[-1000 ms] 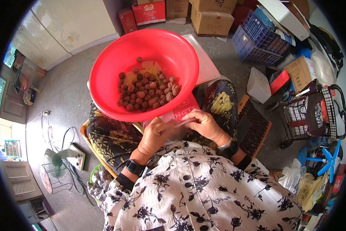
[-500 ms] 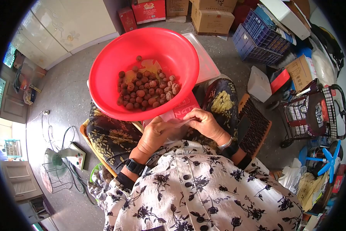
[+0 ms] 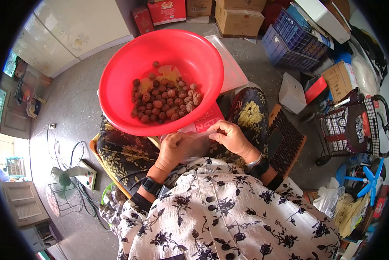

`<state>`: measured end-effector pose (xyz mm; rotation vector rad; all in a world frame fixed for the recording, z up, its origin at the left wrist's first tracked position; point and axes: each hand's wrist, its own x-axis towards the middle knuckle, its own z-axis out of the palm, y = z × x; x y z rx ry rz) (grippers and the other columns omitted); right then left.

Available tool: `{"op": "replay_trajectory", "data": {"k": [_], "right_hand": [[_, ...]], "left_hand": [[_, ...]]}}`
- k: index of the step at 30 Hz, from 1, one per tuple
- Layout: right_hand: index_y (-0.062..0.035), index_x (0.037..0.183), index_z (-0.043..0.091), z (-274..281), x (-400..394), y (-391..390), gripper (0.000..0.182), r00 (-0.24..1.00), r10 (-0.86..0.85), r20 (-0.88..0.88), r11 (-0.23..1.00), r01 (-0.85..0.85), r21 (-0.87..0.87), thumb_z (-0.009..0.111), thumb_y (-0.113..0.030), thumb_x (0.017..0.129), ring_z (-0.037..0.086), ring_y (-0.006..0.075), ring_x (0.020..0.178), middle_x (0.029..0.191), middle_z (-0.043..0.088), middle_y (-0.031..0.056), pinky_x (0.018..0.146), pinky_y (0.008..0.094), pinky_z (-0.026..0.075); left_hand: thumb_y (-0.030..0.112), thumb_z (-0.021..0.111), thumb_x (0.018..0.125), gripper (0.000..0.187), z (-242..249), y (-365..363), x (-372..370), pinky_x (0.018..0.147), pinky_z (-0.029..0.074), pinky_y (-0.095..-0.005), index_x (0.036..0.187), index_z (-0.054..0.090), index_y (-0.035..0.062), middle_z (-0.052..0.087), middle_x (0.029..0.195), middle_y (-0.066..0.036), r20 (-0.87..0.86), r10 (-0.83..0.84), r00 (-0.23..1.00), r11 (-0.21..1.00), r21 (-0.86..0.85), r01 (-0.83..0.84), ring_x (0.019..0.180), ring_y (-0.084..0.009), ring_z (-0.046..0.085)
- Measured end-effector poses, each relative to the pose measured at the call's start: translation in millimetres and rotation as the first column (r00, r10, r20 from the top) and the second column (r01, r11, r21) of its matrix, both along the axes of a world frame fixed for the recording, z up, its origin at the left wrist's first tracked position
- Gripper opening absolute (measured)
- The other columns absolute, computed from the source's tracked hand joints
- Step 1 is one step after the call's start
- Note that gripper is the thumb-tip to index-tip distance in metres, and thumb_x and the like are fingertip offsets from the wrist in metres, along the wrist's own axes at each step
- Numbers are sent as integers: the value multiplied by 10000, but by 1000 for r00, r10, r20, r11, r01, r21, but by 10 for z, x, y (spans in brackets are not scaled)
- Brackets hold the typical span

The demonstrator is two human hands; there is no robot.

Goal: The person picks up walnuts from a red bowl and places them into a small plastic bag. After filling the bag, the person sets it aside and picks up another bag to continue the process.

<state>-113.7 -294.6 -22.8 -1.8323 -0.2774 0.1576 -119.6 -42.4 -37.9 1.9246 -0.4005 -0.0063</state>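
Note:
Between my hands, over my lap, is a thin clear plastic bag (image 3: 197, 145). My left hand (image 3: 173, 151) is closed on its left side, the fingers curled. My right hand (image 3: 232, 139) pinches the bag's edge between thumb and forefinger. Just beyond them stands a big red plastic basin (image 3: 116, 93), its near rim close to my knuckles. Many brown, round, wrinkled nuts like walnuts (image 3: 162, 104) lie in its bottom. A red printed bag or packet (image 3: 207, 120) shows under the basin's near right side. What the clear bag contains, if anything, I cannot make out.
A pale low stand (image 3: 229, 65) shows behind the basin. On the right are a dark woven seat (image 3: 285, 138), stacked blue crates (image 3: 285, 47) and a checked wheeled cart (image 3: 350, 125). A fan (image 3: 64, 180) with loose cables stands on the left. Cardboard boxes (image 3: 240, 21) line the back.
The clear bag spreads slightly wider between my hands. My left hand has turned a little and its fingers sit lower; my right hand keeps its pinch. The basin is almost unmoved.

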Motion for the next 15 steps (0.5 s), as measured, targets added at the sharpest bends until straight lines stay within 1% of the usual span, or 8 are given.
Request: {"op": "replay_trajectory", "data": {"k": [2, 3, 5, 9, 11, 12, 14, 15], "right_hand": [[-12, 1007, 682, 0, 3, 0, 162, 1000, -4, -24, 1000, 4, 11, 754, -51, 868, 606, 103, 778, 870, 666, 30, 714, 276, 518], [-8, 1002, 680, 16, 3, 2, 151, 999, 0, -53, 1000, 2, 29, 749, -50, 874, 602, 95, 780, 871, 665, 24, 710, 272, 518], [-4, 997, 679, 13, -1, 4, 141, 997, 4, -79, 999, 0, 48, 744, -49, 880, 599, 88, 781, 873, 664, 18, 706, 269, 517], [-9, 983, 674, 18, 11, 4, 88, 990, 31, -140, 995, -17, 99, 710, -39, 908, 570, 64, 775, 872, 639, -14, 704, 239, 494], [-16, 980, 672, 21, 11, 7, 54, 989, 46, -141, 995, -33, 95, 682, -29, 929, 548, 48, 775, 870, 621, -37, 707, 219, 474], [-16, 969, 664, 14, 11, 13, 45, 991, 50, -122, 993, -36, 113, 677, -21, 927, 543, 50, 779, 869, 613, -34, 710, 223, 472], [-17, 959, 655, 4, 17, 17, 38, 993, 54, -104, 991, -40, 131, 672, -12, 925, 538, 52, 784, 867, 605, -31, 713, 227, 470], [-18, 953, 651, -1, 25, 15, 40, 996, 67, -62, 991, -59, 121, 670, -5, 921, 535, 56, 786, 865, 597, -27, 714, 230, 468]], "left_hand": [[42, 693, 921, 128, 50, 6, -5, 591, 471, -245, 1029, 734, -12, 639, 791, -8, -154, -18, 988, 999, -33, 13, 651, -75, 585], [42, 693, 921, 128, 73, 2, -11, 591, 471, -245, 1029, 734, -12, 639, 791, -8, -155, -18, 988, 999, -32, 13, 651, -75, 585], [24, 713, 841, 145, 100, -10, -31, 695, 517, -307, 979, 755, 8, 684, 807, -82, -268, -13, 963, 996, -85, -10, 735, -177, 639], [39, 743, 808, 186, -23, 40, -26, 674, 500, -296, 992, 762, 14, 647, 774, -61, -225, -14, 974, 997, -79, -4, 707, -164, 609], [47, 773, 862, 238, 24, 51, -18, 589, 459, -228, 1098, 754, 22, 625, 791, 19, -38, -59, 998, 996, 67, 61, 656, -52, 550], [47, 773, 862, 238, 9, 52, -20, 589, 459, -228, 1098, 754, 22, 625, 791, 19, -40, -59, 997, 996, 68, 61, 656, -52, 550], [64, 805, 833, 285, -32, 54, -21, 613, 467, -239, 1113, 759, 30, 635, 795, 17, -188, -49, 981, 999, 14, 52, 686, -58, 559], [64, 805, 833, 285, -10, 49, -17, 613, 467, -239, 1113, 759, 30, 635, 795, 17, -188, -49, 981, 999, 14, 52, 686, -58, 559]]}}
